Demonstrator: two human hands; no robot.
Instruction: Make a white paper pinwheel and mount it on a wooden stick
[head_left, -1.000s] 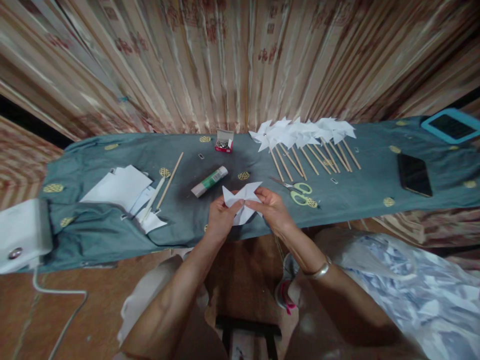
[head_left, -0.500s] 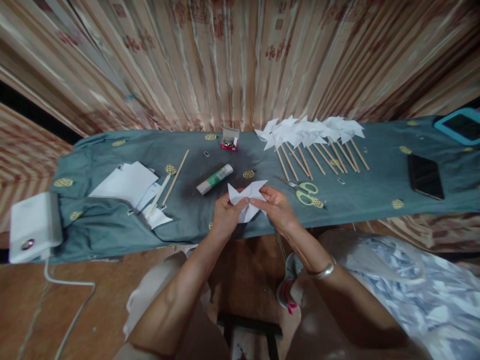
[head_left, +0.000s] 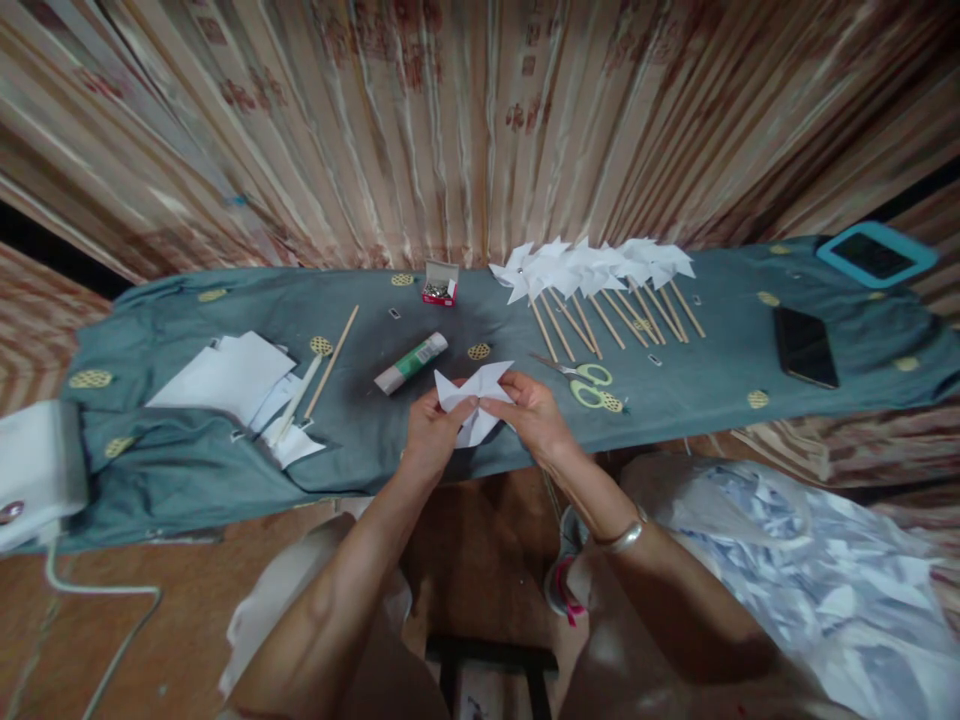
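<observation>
A white paper pinwheel (head_left: pixel 475 424) is held over the table's front edge, its points folded toward the centre. My left hand (head_left: pixel 435 432) grips its left side, thumb pressed near the middle. From the other side my right hand (head_left: pixel 534 412) pinches it, thumb also at the centre. Whatever lies under the thumbs is hidden. Just behind the hands lies a glue stick (head_left: pixel 411 363) with a green label. Scissors (head_left: pixel 589 385) with light green handles rest right of my right hand.
Finished pinwheels (head_left: pixel 592 268) on wooden sticks overlap at the back. A small red box (head_left: pixel 440 284) holds metal pins. Left are paper sheets (head_left: pixel 225 378) and a loose stick (head_left: pixel 331 360). A black phone (head_left: pixel 805 346) and blue-framed device (head_left: pixel 876 254) lie right; a plastic bag (head_left: pixel 817 580) stands below.
The whole view has shifted, so the table's things appear farther left. Both hands keep their grip on the pinwheel, with little visible change in their pose.
</observation>
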